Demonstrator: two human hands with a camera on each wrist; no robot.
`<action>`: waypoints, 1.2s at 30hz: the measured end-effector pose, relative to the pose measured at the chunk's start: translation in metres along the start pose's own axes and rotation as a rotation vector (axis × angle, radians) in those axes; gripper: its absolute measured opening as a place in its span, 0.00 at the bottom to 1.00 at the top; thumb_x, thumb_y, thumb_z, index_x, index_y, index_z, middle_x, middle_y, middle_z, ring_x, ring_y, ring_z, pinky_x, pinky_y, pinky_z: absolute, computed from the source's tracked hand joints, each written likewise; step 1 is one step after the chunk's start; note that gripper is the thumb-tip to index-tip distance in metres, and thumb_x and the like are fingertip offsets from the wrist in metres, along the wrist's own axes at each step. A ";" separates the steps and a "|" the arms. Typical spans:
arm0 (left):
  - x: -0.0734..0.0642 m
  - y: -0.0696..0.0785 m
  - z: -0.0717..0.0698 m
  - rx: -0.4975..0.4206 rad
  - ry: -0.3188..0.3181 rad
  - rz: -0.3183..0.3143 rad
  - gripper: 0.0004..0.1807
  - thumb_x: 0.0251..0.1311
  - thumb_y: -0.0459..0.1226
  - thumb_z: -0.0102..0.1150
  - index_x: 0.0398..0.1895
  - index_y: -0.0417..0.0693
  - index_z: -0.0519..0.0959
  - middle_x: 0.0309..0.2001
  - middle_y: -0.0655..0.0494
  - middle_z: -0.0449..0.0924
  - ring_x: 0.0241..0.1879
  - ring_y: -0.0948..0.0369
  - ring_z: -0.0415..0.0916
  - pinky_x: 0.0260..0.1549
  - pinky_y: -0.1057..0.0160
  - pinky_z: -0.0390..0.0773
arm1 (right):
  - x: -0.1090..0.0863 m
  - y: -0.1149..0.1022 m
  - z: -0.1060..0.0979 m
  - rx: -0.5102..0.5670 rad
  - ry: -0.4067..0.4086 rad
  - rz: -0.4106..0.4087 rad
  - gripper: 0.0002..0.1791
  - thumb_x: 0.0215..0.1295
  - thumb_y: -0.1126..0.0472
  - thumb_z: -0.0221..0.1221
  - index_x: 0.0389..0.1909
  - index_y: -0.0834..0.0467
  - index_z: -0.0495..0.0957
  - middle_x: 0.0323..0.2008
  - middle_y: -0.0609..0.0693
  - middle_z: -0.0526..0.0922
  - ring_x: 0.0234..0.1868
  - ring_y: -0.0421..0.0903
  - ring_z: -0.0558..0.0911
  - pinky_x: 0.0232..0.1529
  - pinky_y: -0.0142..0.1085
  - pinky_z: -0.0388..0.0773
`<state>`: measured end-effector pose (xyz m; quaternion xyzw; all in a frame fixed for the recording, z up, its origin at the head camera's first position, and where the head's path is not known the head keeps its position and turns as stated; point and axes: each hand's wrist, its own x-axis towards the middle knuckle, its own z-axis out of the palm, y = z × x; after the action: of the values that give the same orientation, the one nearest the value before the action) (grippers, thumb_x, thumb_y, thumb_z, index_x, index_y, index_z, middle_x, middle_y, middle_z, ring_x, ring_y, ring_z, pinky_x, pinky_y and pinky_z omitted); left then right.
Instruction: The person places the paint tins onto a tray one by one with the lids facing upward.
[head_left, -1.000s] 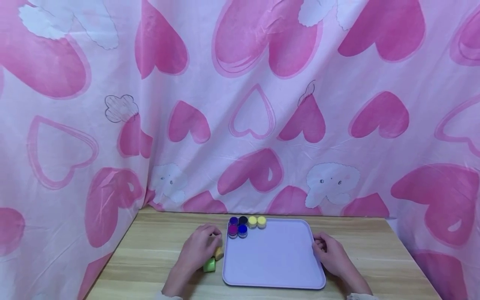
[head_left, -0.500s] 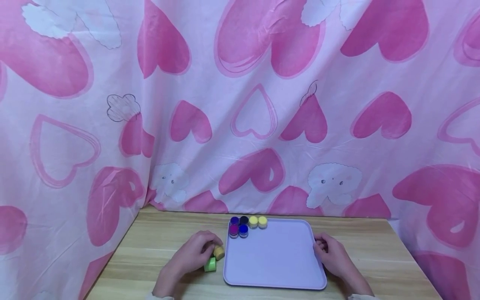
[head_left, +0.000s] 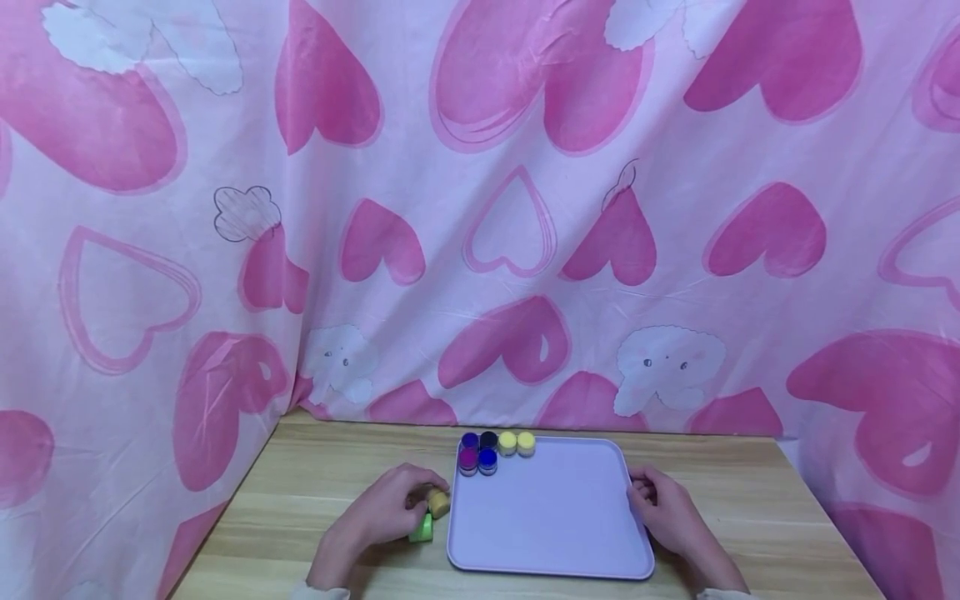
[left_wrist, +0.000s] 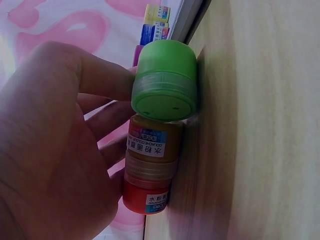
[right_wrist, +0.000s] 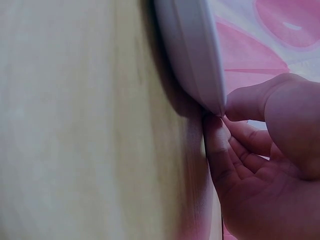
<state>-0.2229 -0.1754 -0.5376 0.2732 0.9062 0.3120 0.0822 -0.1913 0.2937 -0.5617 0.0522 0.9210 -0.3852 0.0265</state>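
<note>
My left hand [head_left: 386, 504] curves over several small gouache paint jars on the wooden table, left of the tray. In the left wrist view its thumb reaches behind a green-lidded jar [left_wrist: 166, 80], and its fingers curl along an ochre jar [left_wrist: 152, 142] and a red jar [left_wrist: 146, 196] behind it. From the head, the ochre and green jars peek out beside the hand while the red one is hidden. My right hand [head_left: 667, 508] pinches the right rim of the pale lilac tray [head_left: 555, 517] between thumb and fingers, seen close up in the right wrist view.
In the tray's far left corner stand two yellow jars [head_left: 517, 443], a black jar [head_left: 489, 442], a purple jar [head_left: 469, 442], a magenta jar [head_left: 468, 461] and a blue jar [head_left: 487, 461]. A pink heart-print curtain [head_left: 510, 333] hangs behind the wooden table [head_left: 300, 475].
My left hand has drawn back toward me and lowered around the jars, its thumb now overlapping the green one. The right hand stays on the tray rim.
</note>
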 end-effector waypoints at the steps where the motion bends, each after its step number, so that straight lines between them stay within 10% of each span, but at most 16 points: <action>1: 0.000 0.000 0.000 0.004 0.002 0.002 0.22 0.60 0.27 0.61 0.52 0.60 0.90 0.45 0.73 0.87 0.48 0.68 0.79 0.61 0.50 0.85 | 0.000 0.000 0.000 -0.002 0.000 0.001 0.18 0.78 0.64 0.60 0.63 0.68 0.79 0.42 0.51 0.83 0.44 0.45 0.78 0.39 0.30 0.80; 36: 0.003 0.005 0.005 0.038 0.134 0.037 0.12 0.73 0.40 0.68 0.57 0.55 0.87 0.47 0.65 0.82 0.46 0.65 0.81 0.51 0.60 0.88 | -0.001 -0.002 -0.001 0.021 0.001 0.023 0.18 0.79 0.63 0.60 0.63 0.67 0.79 0.43 0.52 0.83 0.44 0.45 0.79 0.39 0.30 0.80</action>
<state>-0.2220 -0.1684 -0.5383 0.2698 0.9103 0.3137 0.0105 -0.1907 0.2928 -0.5598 0.0634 0.9162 -0.3944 0.0301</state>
